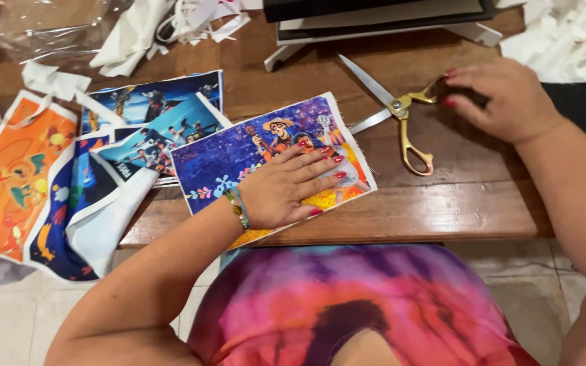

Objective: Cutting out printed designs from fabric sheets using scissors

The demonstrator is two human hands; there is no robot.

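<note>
My left hand [291,184] lies flat, fingers spread, on a purple and orange printed fabric sheet [239,159] near the front edge of a wooden table [442,210]. My right hand [500,98] rests fingers down on the table at the far right, its fingertips touching the upper gold handle of a pair of scissors [401,115]. The scissors lie open on the wood between my two hands, blades pointing left and away.
More printed fabric sheets lie to the left: blue ones [150,112], an orange one [15,176] and a blue and white one [83,217] hanging over the edge. White fabric scraps [164,27] and a clear plastic bag [42,27] sit at the back. A dark framed object [374,17] stands behind the scissors.
</note>
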